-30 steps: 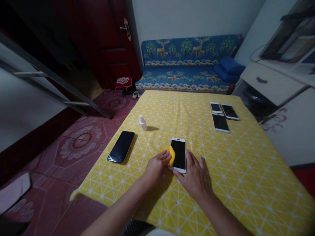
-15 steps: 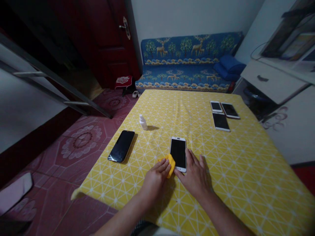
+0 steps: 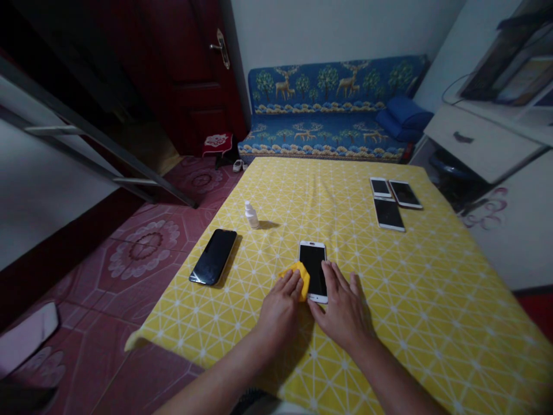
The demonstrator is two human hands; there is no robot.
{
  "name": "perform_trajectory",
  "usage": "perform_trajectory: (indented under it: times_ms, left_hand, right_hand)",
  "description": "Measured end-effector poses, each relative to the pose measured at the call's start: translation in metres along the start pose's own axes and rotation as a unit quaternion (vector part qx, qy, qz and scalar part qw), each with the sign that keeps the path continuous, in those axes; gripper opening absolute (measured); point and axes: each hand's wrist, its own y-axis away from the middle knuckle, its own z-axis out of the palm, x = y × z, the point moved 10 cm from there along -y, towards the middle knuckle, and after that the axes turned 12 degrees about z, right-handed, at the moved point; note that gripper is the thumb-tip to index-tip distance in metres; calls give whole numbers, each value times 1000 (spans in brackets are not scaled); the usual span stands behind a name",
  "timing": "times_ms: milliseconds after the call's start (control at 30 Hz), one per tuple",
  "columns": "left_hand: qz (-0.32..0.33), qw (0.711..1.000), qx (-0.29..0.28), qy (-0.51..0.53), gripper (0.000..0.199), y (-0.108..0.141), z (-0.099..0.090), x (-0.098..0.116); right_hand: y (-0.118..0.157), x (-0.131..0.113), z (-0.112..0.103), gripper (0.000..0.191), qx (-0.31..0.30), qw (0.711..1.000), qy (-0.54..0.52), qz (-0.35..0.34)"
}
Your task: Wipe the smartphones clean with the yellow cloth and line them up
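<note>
Fingers [image 3: 291, 283] of your left hand [image 3: 280, 312] were found close together, not spread, resting on a yellow microfiber cloth [image 3: 302, 278] and holding it down against the left edge of a white smartphone [image 3: 313, 271]. Whether they pinched the cloth could not be determined. Fingers [image 3: 334, 281] of your right hand [image 3: 343, 312] stood wide apart, holding nothing, with the inner fingertips at the phone's right edge and the thumb by its lower end.

That phone lay flat, screen up, on a yellow tablecloth [image 3: 389, 328] with a white geometric print, between your hands. Count on the table: five smartphones, one cloth and one small white dropper bottle [image 3: 251, 215]. A black-fronted smartphone [image 3: 213, 257] lay to the left of your hands, with the bottle beyond it and well apart. Three more smartphones [image 3: 389, 214] sat grouped towards the far right corner, all screen up.

Compared with the frame half a second earlier, the cloth sat higher along the phone and overlapped its left edge, and your left hand had moved up with it. The other four phones and the bottle showed no change in position.
</note>
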Motion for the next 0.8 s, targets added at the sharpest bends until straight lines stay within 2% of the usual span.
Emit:
perform_trajectory:
  times_ms: [233,400,567,700,800]
  left_hand:
    - [-30,996,-76,-40,61,-43,3,-21]
    - [-40,998,-44,-31,63,-69,-8,-29]
    - [-26,997,-58,-34,57,-94,-10,-34]
    - [-29,996,-72,-35,55,-101,-9,-36]
    - [-5,996,-83,-31,58,-95,-7,-31]
  right_hand:
    - [-1,0,-2,80,3,1000,-5,3]
    - [-1,-1,-4,80,11,1000,-16,1]
    - [-2,-2,-5,80,17,1000,-17,6]
    - [-1,-1,-3,81,12,1000,-16,9]
    - [-1,-1,-2,81,9,1000,-13,12]
